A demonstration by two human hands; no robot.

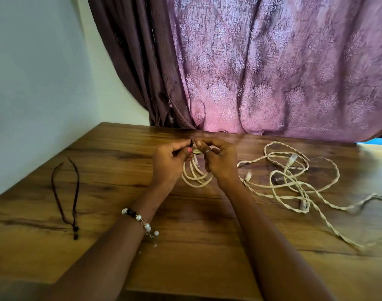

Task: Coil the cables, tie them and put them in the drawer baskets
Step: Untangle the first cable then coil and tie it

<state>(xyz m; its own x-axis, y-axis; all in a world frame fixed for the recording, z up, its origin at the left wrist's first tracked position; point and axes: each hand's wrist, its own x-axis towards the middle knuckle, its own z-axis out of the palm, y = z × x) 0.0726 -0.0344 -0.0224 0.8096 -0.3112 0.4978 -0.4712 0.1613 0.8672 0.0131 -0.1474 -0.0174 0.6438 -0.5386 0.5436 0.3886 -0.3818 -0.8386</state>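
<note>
A small coil of cream cable [195, 175] hangs between my two hands above the wooden table [185, 224]. My left hand [169, 162] pinches a thin dark tie [39, 142] at the top of the coil. My right hand [220, 161] curls round the coil's top and pinches near the same tie; the tie's far end is hidden by my fingers. To the right, several loose cream cables [294, 183] lie tangled on the table, with clear plugs showing.
A dark brown cord [73, 192] with beaded ends lies on the table's left part. A purple patterned curtain [272, 72] hangs behind the table's far edge. A pale wall [33, 83] borders the left side.
</note>
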